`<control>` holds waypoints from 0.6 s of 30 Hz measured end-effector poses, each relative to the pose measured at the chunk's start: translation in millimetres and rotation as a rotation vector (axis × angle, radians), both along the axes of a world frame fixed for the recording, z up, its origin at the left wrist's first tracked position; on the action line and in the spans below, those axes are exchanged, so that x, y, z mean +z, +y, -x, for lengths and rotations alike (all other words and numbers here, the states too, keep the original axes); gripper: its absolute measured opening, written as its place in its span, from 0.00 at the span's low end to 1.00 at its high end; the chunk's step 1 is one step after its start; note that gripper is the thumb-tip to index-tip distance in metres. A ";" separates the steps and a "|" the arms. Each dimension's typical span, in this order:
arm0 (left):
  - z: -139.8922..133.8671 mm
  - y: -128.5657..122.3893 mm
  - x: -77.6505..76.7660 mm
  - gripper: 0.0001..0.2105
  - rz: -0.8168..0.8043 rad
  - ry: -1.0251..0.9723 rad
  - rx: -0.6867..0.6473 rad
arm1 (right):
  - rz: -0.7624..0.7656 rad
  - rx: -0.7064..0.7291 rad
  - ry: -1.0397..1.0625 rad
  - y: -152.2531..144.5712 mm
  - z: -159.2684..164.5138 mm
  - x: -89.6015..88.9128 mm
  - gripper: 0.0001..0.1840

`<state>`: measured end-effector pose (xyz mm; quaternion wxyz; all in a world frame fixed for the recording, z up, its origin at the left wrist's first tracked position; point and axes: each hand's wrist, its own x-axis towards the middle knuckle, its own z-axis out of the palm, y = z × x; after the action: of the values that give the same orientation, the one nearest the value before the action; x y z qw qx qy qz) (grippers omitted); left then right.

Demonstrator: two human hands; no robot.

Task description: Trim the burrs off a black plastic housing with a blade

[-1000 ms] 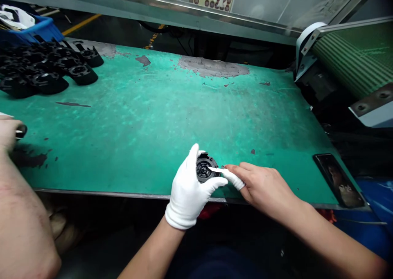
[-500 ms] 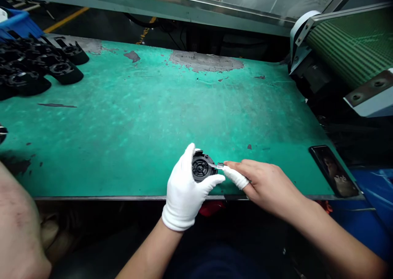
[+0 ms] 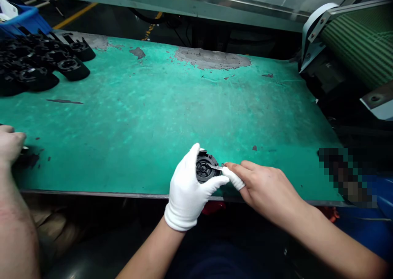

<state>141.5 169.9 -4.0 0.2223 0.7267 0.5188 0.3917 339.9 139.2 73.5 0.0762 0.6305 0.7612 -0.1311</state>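
My left hand (image 3: pixel 188 189), in a white glove, grips a round black plastic part (image 3: pixel 204 169) with ribs and a ringed centre, its face turned up. White cloth wraps the thumb of my right hand (image 3: pixel 264 183), which pinches a thin, shiny blade-like metal tool (image 3: pixel 216 167). The tool's tip lies over the ringed face of the part, and my fingers hide its other end. Both hands are close together above the front edge of the green table (image 3: pixel 147 123).
Several black plastic housings (image 3: pixel 72 66) stand at the far left by a blue bin (image 3: pixel 29 19). Another person's hand (image 3: pixel 10 144) is at the left edge. A green conveyor belt (image 3: pixel 365 37) rises at the right, above a blurred dark object (image 3: pixel 346 176) on the table's right corner.
The tool's tip has moved slightly across the part's face, and more of its metal shows. The other person's hand has come into view at the left. The whole view has shifted a little.
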 end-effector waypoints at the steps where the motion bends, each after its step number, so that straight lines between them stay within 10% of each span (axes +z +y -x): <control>1: 0.0 0.0 0.0 0.47 0.002 0.001 0.002 | 0.000 -0.013 -0.002 -2.4 2.0 -0.3 0.27; 18: 1.8 0.6 11.9 0.47 0.029 0.017 -0.036 | -0.060 -0.072 0.270 4.7 -14.3 1.7 0.20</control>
<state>139.7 170.4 7.8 0.2354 0.7358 0.5134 0.3737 354.2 143.8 75.2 -0.0506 0.6359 0.7452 -0.1944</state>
